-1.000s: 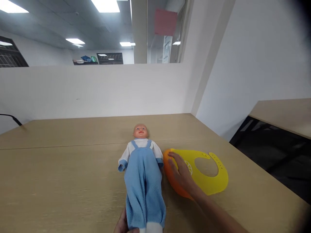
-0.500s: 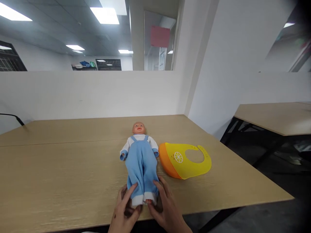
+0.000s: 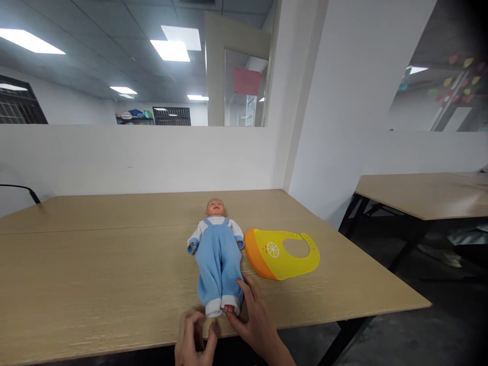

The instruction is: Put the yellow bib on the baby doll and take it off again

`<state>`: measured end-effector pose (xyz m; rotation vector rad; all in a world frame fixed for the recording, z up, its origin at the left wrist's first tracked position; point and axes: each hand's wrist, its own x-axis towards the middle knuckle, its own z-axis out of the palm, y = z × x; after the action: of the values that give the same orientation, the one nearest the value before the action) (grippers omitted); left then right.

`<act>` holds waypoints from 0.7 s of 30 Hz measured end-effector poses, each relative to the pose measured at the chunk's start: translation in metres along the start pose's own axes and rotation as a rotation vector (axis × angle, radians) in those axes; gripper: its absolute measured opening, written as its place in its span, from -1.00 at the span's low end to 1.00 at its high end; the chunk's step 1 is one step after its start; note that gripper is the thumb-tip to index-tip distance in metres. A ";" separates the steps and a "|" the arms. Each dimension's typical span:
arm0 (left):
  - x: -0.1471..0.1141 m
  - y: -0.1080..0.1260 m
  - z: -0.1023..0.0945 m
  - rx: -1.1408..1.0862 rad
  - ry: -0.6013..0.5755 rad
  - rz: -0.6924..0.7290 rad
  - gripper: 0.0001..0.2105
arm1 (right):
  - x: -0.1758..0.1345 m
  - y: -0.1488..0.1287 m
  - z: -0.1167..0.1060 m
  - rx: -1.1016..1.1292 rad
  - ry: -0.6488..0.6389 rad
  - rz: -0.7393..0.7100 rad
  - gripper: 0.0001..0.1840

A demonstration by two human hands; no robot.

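A baby doll [image 3: 220, 254] in light blue overalls and a white top lies on its back on the table, its head toward the wall and its feet toward me. My right hand [image 3: 256, 321] is at the doll's lower leg, index finger along the trouser side and thumb at the bare foot. Just below the doll's feet is my left hand [image 3: 195, 339], its fingers bent and apart from the thumb, with nothing seen in it. A yellow bib [image 3: 284, 254] with an orange pocket and a white citrus print lies flat to the doll's right in the view.
The wooden table [image 3: 114, 284] has its front edge just under my hands. A black cable-like stem [image 3: 32, 194] rises at the far left. White walls with windows close off the back, and a second table [image 3: 427, 195] stands at the right.
My left hand has drawn back from the doll's leg toward the table's front edge. My right hand stays at the other leg. The view has tilted up and shifted slightly right.
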<state>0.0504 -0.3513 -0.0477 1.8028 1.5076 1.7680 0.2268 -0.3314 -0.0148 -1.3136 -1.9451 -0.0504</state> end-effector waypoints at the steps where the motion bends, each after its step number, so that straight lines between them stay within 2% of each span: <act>1: -0.005 -0.002 0.002 0.020 -0.006 0.070 -0.89 | 0.000 0.000 0.000 -0.001 -0.006 0.005 -0.37; 3: -0.012 -0.006 0.007 0.082 -0.034 0.195 -0.86 | 0.000 0.000 0.000 -0.004 -0.009 0.003 -0.37; 5: -0.014 -0.009 0.012 0.183 -0.013 0.254 -0.80 | 0.000 0.001 0.000 -0.010 -0.001 -0.003 -0.37; 8: -0.010 -0.011 0.016 0.341 0.025 0.260 -0.72 | -0.001 0.002 0.000 -0.018 0.008 -0.011 -0.39; 12: -0.002 -0.003 0.017 0.469 -0.030 0.266 -0.65 | 0.000 0.001 -0.001 -0.020 -0.003 -0.012 -0.41; 16: 0.006 0.008 0.014 0.509 -0.109 0.280 -0.63 | 0.000 0.001 -0.002 -0.021 -0.011 -0.015 -0.41; 21: 0.009 0.011 0.014 0.543 -0.107 0.290 -0.64 | 0.000 0.000 -0.003 -0.020 -0.001 -0.014 -0.40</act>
<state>0.0655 -0.3429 -0.0384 2.4342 1.8913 1.4205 0.2286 -0.3321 -0.0130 -1.3133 -1.9589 -0.0761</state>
